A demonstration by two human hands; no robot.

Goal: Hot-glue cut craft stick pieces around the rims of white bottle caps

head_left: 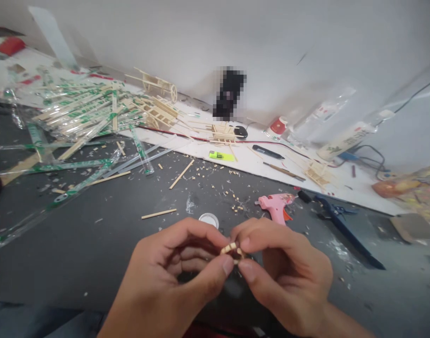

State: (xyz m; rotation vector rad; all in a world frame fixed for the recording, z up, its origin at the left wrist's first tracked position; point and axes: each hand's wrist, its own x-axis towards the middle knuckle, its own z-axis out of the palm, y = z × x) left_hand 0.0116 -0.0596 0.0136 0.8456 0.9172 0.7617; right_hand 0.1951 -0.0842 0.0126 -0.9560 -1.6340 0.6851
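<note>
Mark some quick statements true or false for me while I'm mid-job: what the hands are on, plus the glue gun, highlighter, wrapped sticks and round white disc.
1. The left hand and right hand both have their fingertips at a small wooden piece. True.
2. The pink glue gun is held in the left hand. False: it lies on the dark table, beyond the right hand.
3. The highlighter lies on the white board. True.
4. The wrapped sticks are piled at the right of the picture. False: they are at the left.
5. The white disc lies just beyond the hands. True.
</note>
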